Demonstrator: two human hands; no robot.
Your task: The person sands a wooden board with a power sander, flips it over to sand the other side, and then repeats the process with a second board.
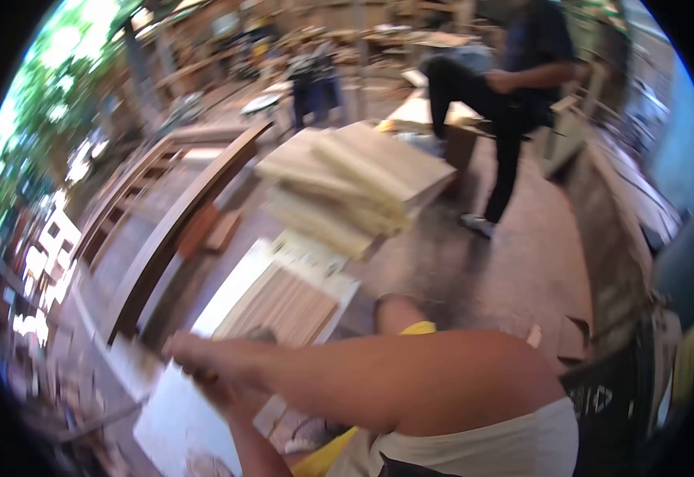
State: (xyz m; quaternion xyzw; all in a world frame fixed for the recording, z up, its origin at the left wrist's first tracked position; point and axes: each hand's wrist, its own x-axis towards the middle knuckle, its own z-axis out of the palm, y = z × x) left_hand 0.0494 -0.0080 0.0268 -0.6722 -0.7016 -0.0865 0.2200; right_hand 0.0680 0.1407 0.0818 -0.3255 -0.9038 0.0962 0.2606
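The right arm [410,378] fills the lower middle of the frame, bare below a pale sleeve [494,445] at bottom right. It is bent at the elbow, the forearm running almost level to the left and narrowing toward the wrist. The right hand [204,355] lies left of centre in the lower half, its fingers blurred. The left arm [255,449] rises steeply from the bottom edge, and the left hand [223,391] sits just below the right, its grip unclear.
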